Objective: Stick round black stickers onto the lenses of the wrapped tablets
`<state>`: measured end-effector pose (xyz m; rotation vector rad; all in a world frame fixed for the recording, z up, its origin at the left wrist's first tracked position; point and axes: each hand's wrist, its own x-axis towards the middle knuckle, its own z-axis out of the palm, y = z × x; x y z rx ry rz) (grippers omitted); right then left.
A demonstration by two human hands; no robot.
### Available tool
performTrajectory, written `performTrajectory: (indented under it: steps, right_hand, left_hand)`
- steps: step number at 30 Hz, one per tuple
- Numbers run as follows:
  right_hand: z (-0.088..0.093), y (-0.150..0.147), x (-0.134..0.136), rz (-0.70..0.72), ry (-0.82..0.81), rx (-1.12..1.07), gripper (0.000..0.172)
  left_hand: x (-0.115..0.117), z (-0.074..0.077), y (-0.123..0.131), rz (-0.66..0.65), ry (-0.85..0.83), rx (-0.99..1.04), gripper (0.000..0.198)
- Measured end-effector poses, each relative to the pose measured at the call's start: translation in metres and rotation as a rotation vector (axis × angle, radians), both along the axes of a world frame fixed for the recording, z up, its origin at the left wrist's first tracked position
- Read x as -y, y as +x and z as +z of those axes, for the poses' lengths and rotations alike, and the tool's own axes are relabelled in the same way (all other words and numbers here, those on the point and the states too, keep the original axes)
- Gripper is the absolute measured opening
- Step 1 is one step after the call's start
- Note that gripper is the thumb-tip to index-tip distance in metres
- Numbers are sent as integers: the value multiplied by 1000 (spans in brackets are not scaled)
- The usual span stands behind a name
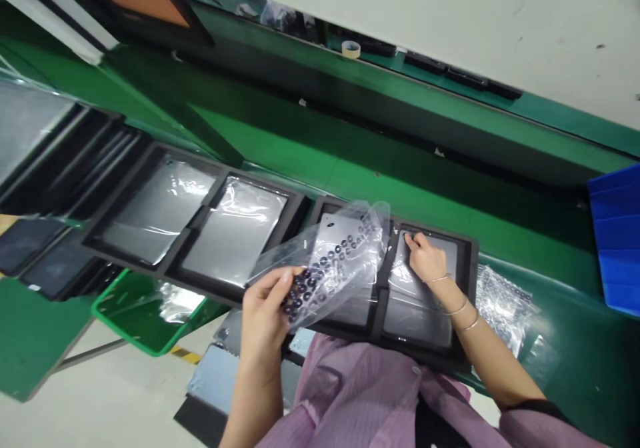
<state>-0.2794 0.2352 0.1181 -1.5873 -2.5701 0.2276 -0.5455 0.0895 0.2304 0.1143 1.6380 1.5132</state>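
Observation:
My left hand [267, 308] is closed on the lower left edge of a clear plastic sheet [350, 248] that carries rows of small black rings. The sheet hangs tilted over a grey panel [333, 231] and partly covers it. At the far right of the tray, my right hand [427, 258] rests on another grey panel [417, 315], its index finger stretched to the upper left corner; no held object shows. Under that fingertip the spot is hidden. Both panels lie in recesses of a black foam tray [467, 295].
Another black tray [173, 275] holds two film-covered panels to the left. Stacked dark trays [75, 161] stand beyond it. A green bin [145, 348] sits below. Clear plastic packaging [503, 305] lies at right, near a blue bin [617, 235]. A tape roll [351, 49] lies on the shelf.

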Motion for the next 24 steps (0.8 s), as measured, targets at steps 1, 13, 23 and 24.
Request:
performTrajectory:
  steps: [1, 13, 23, 24]
  right_hand:
    - [2, 0, -2, -11, -18, 12, 41]
    - [123, -76, 82, 481, -92, -749, 20]
    - [132, -111, 103, 566, -107, -827, 17]
    - [133, -112, 104, 564, -109, -828, 17]
  left_hand:
    - [1, -1, 2, -44, -3, 4, 28]
    - [24, 6, 16, -420, 69, 71, 28]
    - [42, 21, -5, -599, 266, -117, 9]
    - [42, 22, -8, -607, 254, -151, 9]
